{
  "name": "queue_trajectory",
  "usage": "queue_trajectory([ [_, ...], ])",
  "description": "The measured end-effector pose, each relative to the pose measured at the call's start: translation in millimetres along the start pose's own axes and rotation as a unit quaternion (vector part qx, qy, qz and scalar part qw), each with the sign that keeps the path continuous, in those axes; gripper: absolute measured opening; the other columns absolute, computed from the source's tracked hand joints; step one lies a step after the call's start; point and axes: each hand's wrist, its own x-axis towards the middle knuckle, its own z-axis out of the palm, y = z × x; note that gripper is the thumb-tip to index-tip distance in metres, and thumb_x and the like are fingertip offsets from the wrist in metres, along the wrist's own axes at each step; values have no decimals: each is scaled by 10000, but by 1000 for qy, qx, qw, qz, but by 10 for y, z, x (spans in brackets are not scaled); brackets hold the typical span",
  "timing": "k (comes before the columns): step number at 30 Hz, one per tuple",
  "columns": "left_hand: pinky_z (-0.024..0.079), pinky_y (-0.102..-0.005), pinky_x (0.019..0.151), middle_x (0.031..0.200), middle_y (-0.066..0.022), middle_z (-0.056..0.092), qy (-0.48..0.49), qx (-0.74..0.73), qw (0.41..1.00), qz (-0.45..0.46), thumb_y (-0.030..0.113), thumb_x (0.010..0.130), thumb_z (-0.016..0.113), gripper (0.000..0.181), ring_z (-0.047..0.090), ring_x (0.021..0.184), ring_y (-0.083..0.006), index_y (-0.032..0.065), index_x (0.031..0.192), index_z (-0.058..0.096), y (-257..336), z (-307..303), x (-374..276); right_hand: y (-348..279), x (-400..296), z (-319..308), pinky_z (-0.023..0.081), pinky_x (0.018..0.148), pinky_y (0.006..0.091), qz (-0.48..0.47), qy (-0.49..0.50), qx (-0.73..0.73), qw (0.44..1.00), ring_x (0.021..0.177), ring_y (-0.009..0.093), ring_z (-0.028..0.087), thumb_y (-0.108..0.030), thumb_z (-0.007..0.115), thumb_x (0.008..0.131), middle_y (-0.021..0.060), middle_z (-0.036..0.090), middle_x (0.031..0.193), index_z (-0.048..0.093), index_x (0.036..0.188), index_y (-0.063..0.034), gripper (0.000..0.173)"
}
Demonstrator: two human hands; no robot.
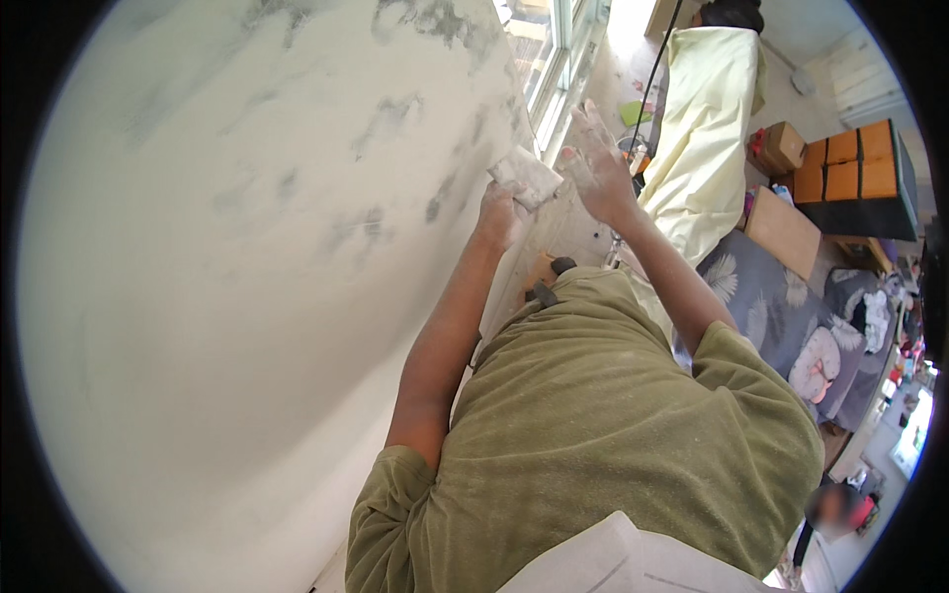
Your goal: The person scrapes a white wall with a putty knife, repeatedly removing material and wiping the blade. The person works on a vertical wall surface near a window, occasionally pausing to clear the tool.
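Observation:
My left hand (504, 215) grips a flat, pale rectangular pad (526, 178), perhaps a sanding pad or folded abrasive sheet, coated in white dust. Close beside this hand rises a white wall (245, 244) with grey, smudged patches. To the right of the pad, my right hand (602, 174) is raised with its fingers apart and nothing in it. White dust covers its fingers and palm. A small gap separates the two hands.
A window frame (560, 81) adjoins the wall's far edge. At the right, a pale yellow cloth (708, 126) drapes something long, near a dark cable (656, 67). Beyond are a bed with leaf-patterned bedding (771, 304), orange storage boxes (845, 167) and another person (834, 510).

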Motion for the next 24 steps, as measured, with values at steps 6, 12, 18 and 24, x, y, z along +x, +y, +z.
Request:
queue_trajectory([
  [6, 514, -493, 1100, 1401, -190, 564, -30, 225, 972, -58, 24, 905, 469, 545, 589, 1299, -326, -61, 1441, 433, 1, 41, 81, 1240, -478, 581, 368, 1171, 508, 83, -205, 206, 953, 1429, 387, 481, -460, 438, 1077, 247, 473, 1560, 471, 1525, -32, 620],
  [12, 512, -476, 1090, 1391, -182, 585, -55, 41, 997, -42, 57, 903, 475, 575, 588, 1300, -305, -67, 1464, 445, 142, 112, -41, 1142, -374, 358, 439, 1124, 500, 405, -224, 657, 595, 1316, 299, 582, -401, 496, 1065, 179, 611, 1404, 478, 1485, 8, 586],
  [18, 578, -372, 926, 1350, -141, 611, -26, 77, 995, -55, 113, 936, 593, 552, 652, 1154, -228, -49, 1449, 471, 199, 205, -99, 954, -319, 262, 531, 1045, 433, 300, -221, 651, 661, 1227, 248, 647, -94, 692, 953, 133, 638, 1330, 507, 1411, 1, 503],
  [24, 444, -223, 635, 1166, -36, 659, -51, 19, 998, 33, 87, 912, 727, 504, 579, 855, -54, 26, 1376, 541, 145, 365, -115, 612, -280, 212, 555, 985, 393, 327, -105, 483, 805, 1144, 217, 678, -33, 758, 895, 123, 663, 1291, 506, 1385, 3, 552],
])
